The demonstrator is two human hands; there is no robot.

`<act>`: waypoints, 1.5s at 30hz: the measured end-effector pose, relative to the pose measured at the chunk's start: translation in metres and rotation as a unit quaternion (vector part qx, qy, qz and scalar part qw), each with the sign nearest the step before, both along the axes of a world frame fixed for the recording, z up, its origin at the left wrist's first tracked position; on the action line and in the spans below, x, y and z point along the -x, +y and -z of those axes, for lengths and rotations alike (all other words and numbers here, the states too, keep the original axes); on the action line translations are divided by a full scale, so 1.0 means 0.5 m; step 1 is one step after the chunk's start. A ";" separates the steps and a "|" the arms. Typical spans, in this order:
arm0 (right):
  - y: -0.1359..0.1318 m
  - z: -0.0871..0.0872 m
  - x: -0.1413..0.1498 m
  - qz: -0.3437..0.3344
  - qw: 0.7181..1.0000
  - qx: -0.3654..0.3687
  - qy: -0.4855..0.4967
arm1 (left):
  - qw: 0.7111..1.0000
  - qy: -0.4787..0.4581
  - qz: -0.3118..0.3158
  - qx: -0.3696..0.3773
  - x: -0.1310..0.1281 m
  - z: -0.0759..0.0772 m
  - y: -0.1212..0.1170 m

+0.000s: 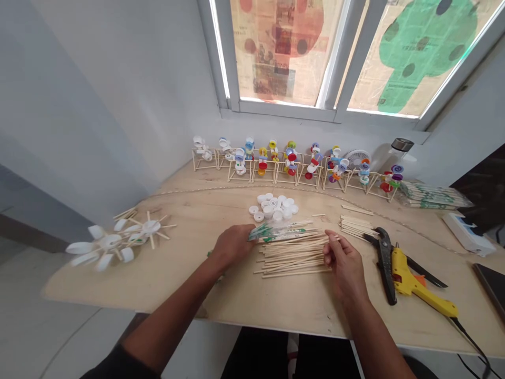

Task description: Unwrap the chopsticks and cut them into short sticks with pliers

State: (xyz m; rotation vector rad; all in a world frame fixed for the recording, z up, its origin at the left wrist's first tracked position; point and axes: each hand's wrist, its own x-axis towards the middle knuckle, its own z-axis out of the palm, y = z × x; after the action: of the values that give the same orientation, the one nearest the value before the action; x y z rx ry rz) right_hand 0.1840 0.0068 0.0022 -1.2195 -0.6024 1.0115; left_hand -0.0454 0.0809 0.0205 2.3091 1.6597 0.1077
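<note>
A loose pile of thin wooden sticks (pixel 294 255) lies on the plywood tabletop (pixel 189 273) between my hands. My left hand (pixel 232 245) is closed on the end of a clear, green-printed packet of sticks (pixel 276 233) resting on top of the pile. At the right end of the pile my right hand (pixel 343 260) has its fingers curled, pinching the tips of some sticks. Behind the pile sits a cluster of white bottle caps (pixel 274 206).
Black pliers (pixel 383 263) and a yellow glue gun (pixel 414 281) lie to the right, with a small stack of cut sticks (pixel 355 225). A row of stick-and-cap models (pixel 292 164) lines the back wall. White cap wheels (pixel 118 242) lie far left; packed sticks (pixel 432 196) far right.
</note>
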 end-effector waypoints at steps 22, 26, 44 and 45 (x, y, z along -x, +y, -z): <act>-0.044 -0.048 0.030 -0.093 0.994 -0.059 0.022 | 0.943 -0.280 0.044 0.174 0.044 -0.074 -0.148; -0.052 -0.053 0.041 -0.096 0.994 -0.051 0.034 | 0.874 -0.378 -0.087 0.292 0.021 -0.043 -0.232; -0.118 -0.038 0.042 -0.103 0.994 0.012 0.036 | 0.808 -0.418 -0.104 0.402 0.009 -0.008 -0.301; -0.118 -0.040 0.036 -0.107 0.994 0.013 0.030 | 0.811 -0.409 -0.078 0.411 0.008 -0.017 -0.299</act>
State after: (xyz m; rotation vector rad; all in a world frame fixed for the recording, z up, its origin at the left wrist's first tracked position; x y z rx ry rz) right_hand 0.1660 -0.0521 0.0224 -1.1599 -0.6855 1.2342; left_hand -0.0494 -0.0687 0.0288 1.1882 1.0890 0.2988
